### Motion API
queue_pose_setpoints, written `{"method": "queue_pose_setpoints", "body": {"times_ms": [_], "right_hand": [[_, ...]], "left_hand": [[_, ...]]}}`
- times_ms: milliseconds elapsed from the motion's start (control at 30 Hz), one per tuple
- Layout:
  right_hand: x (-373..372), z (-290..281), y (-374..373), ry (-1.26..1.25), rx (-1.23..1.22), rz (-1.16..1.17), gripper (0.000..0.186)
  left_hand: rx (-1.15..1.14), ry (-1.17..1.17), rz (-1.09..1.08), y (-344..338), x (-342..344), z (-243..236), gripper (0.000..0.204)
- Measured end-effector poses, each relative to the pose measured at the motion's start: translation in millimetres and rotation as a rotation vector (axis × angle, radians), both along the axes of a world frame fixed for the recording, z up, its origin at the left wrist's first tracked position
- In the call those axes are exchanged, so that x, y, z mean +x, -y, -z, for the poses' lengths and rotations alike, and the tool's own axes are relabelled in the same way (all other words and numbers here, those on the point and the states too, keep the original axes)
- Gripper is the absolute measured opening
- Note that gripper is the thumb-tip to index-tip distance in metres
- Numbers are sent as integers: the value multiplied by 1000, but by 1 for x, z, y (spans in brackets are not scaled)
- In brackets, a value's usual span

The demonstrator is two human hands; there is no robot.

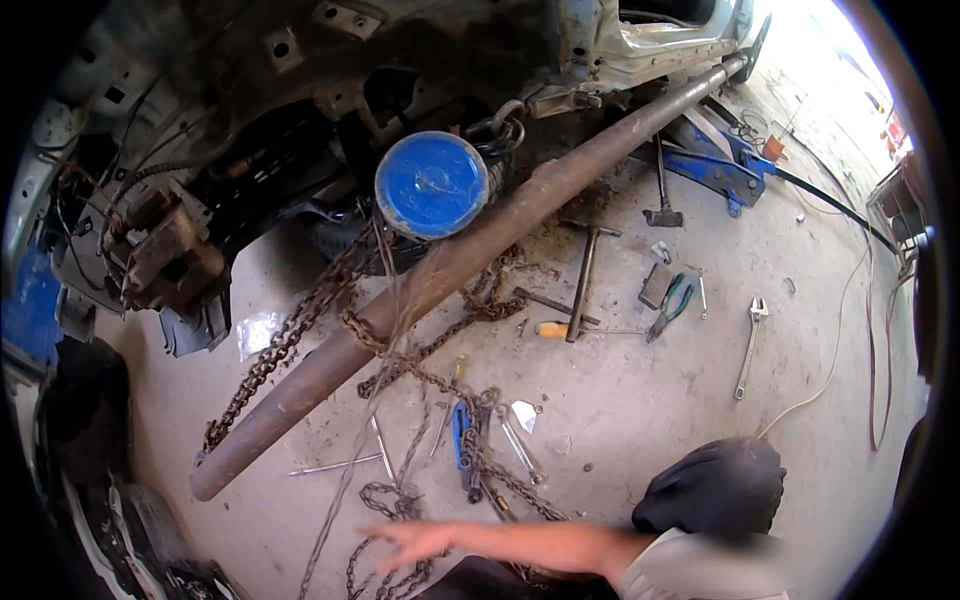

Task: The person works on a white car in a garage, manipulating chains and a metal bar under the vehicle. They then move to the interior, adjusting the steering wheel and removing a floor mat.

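Note:
My right hand (410,545), its fingers spread and smeared slightly by motion, reaches leftward low over a loose heap of rusty chain (398,503). Nothing shows in its grasp, and whether it touches the chain I cannot tell. Above it, a long rusty steel pipe (470,255) slants from the lower left to the upper right. Chain (290,330) runs along its lower end and loops around its middle. A cylinder with a round, scuffed blue end (432,185) sits against the pipe's upper side. My left hand is out of view.
A stripped car body (640,50) with a rusty brake caliper (175,255) fills the back. On the floor lie an adjustable wrench (750,350), pliers (672,305), a hammer (663,215), a screwdriver (553,330) and a blue-handled tool (462,435). A blue floor jack (710,175) stands upper right.

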State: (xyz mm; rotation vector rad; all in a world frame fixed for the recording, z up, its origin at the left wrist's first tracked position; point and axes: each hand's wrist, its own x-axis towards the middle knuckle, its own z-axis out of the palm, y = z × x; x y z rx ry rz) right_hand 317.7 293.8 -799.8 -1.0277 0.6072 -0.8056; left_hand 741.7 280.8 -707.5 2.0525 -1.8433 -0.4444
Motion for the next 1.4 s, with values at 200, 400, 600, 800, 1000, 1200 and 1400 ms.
{"method": "queue_pose_setpoints", "body": {"times_ms": [200, 400, 600, 800, 1000, 1200, 1400], "right_hand": [[-143, -74, 22, 866, 219, 774, 53], [-142, -76, 16, 676, 290, 1043, 37], [-120, -83, 22, 97, 254, 1079, 29], [-78, -102, 40, -231, 74, 922, 28], [32, -53, 25, -267, -270, 106, 47], [-48, -43, 26, 506, -69, 390, 56], [-137, -81, 43, 848, 208, 624, 45]], "left_hand": [[-27, 640, 578, -37, 83, 95, 42], [240, 161, 804, 58, -261, 48, 27], [660, -679, 826, 102, -566, -60, 35], [563, -522, 729, 128, -538, -83, 30], [575, -363, 541, 101, -297, -76, 22], [596, 72, 263, 71, -159, -78, 28], [690, 312, 599, 103, -202, -14, 26]]}}
